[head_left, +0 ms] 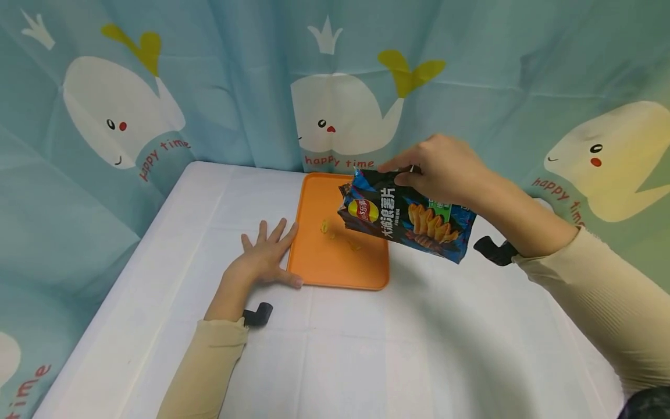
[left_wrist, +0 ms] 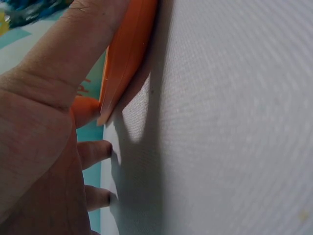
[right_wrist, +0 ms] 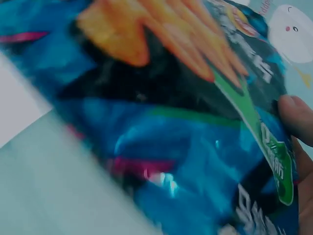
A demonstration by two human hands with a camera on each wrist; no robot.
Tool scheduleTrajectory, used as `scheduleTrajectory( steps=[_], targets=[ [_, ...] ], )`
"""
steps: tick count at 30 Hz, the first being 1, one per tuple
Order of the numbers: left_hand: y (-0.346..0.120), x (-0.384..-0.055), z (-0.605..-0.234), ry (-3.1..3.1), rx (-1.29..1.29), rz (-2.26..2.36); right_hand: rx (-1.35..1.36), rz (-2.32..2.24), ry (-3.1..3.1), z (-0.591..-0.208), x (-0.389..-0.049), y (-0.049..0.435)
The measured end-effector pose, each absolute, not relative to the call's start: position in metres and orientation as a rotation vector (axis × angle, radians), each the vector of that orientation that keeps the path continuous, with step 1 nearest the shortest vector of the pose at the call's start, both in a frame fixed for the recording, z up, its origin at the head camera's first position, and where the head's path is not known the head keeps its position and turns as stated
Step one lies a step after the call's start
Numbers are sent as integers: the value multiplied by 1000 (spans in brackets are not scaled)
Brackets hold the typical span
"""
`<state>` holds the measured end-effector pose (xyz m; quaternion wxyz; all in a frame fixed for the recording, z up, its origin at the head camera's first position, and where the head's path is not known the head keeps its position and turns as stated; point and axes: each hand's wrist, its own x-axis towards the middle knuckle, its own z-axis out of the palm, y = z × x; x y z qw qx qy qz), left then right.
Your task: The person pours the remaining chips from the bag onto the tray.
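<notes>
Tilted on its side above an orange tray (head_left: 340, 270), a dark blue bag of potato chips (head_left: 398, 218) has its torn end toward the left. My right hand (head_left: 442, 169) grips the bag along its upper edge, thumb on the printed face; the right wrist view shows the thumb (right_wrist: 296, 117) against the bag (right_wrist: 186, 137). A few yellow chip pieces (head_left: 324, 226) lie on the tray. My left hand (head_left: 264, 256), fingers spread, rests at the tray's left edge, with the thumb by its near left corner. In the left wrist view, the thumb (left_wrist: 73, 54) crosses before the tray's side (left_wrist: 128, 54).
A white cloth covers the table (head_left: 335, 361). Behind and to the left hangs a light blue curtain (head_left: 251, 70) printed with white whales. Black wrist mounts (head_left: 257, 315) sit on both wrists.
</notes>
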<state>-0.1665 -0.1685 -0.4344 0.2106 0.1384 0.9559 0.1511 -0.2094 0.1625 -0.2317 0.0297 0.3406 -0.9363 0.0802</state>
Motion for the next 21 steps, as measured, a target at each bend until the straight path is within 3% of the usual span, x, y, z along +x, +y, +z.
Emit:
scheduleTrajectory(
  steps=[21],
  targets=[
    [-170, -167, -437, 2666, 386, 443, 1062, 232, -2876, -228, -208, 162]
  ],
)
